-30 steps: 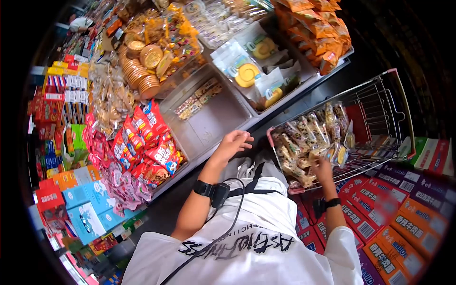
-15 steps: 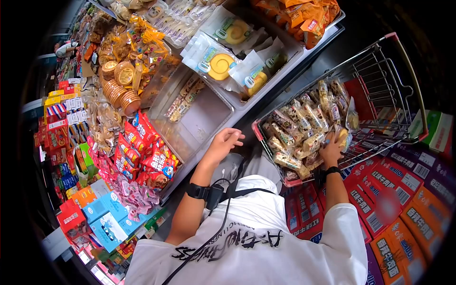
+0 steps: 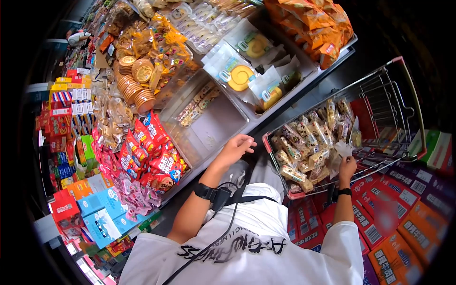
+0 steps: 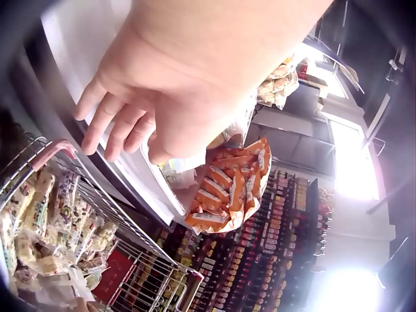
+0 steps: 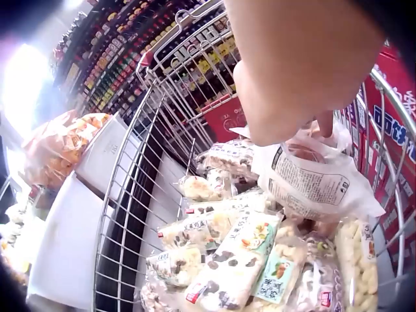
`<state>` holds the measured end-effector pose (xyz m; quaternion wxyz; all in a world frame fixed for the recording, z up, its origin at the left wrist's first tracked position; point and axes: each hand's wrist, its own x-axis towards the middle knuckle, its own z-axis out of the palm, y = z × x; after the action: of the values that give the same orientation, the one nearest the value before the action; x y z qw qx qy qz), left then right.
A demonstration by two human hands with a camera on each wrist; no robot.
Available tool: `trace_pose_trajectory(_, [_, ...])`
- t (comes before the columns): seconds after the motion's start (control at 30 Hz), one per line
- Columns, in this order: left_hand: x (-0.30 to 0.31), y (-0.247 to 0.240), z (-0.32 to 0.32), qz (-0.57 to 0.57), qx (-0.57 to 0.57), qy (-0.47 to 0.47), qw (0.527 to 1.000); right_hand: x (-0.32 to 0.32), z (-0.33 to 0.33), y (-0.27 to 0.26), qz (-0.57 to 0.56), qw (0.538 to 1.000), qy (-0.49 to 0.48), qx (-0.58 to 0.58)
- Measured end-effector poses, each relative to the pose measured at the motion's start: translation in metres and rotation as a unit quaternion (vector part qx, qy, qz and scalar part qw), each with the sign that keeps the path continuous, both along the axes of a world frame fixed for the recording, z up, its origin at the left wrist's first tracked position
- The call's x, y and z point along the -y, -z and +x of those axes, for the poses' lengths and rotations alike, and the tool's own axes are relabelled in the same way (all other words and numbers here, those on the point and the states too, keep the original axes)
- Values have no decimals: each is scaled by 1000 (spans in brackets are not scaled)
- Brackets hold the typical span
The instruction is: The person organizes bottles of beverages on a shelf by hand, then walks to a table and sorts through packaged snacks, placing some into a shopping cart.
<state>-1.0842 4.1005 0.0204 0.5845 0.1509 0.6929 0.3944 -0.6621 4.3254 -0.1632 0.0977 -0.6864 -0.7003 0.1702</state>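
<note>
My right hand point(image 3: 348, 167) pinches a whitish plastic snack packet point(image 5: 309, 177) with fine print on its back. Hand and packet are over the near side of the shopping cart point(image 3: 363, 111), and the packet's contents are mostly hidden. Beneath it, wrapped nougat-like bars point(image 5: 231, 260) studded with dark bits are piled in the cart. My left hand point(image 3: 236, 148) holds nothing; its fingers are loosely bent near the front edge of a grey display bin point(image 3: 221, 130). A few similar bars point(image 3: 198, 105) lie along that bin's far side.
Beside the grey bin are packets of yellow spiral cakes point(image 3: 240, 77) and red snack bags point(image 3: 149, 152). Orange bags point(image 3: 311, 31) fill the far corner bin. Stacked red cartons point(image 3: 363, 199) stand against the cart's near side. A person point(image 3: 77, 38) is in the distance.
My right hand has drawn back toward the cart's near side, bringing up the packet, whose white face now shows. My left hand stays loosely bent by the bin edge. The head view has shifted slightly.
</note>
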Motion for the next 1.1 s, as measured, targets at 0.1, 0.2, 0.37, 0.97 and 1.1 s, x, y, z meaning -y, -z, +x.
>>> trace_pose_trajectory(0.1, [-1, -2, 0, 17, 2, -1, 1000, 5, 0, 7, 95, 995, -26, -15])
trace_pose_trajectory(0.2, [-2, -7, -3, 41, -1, -14, 999, 3, -49, -54, 127, 983, -36, -130])
trace_pose_trajectory(0.37, [-21, -8, -3, 119, -30, 39, 992, -3, -153, -169, 41, 923, -78, -374])
trace_pose_trajectory(0.97, [-85, -1, -33, 251, -211, -234, 915, 3, -313, -188, -348, 769, -20, -536])
trace_pose_trajectory(1.1, [-97, -12, -44, 191, -321, -99, 922, -2, -314, -144, -193, 832, -151, -497])
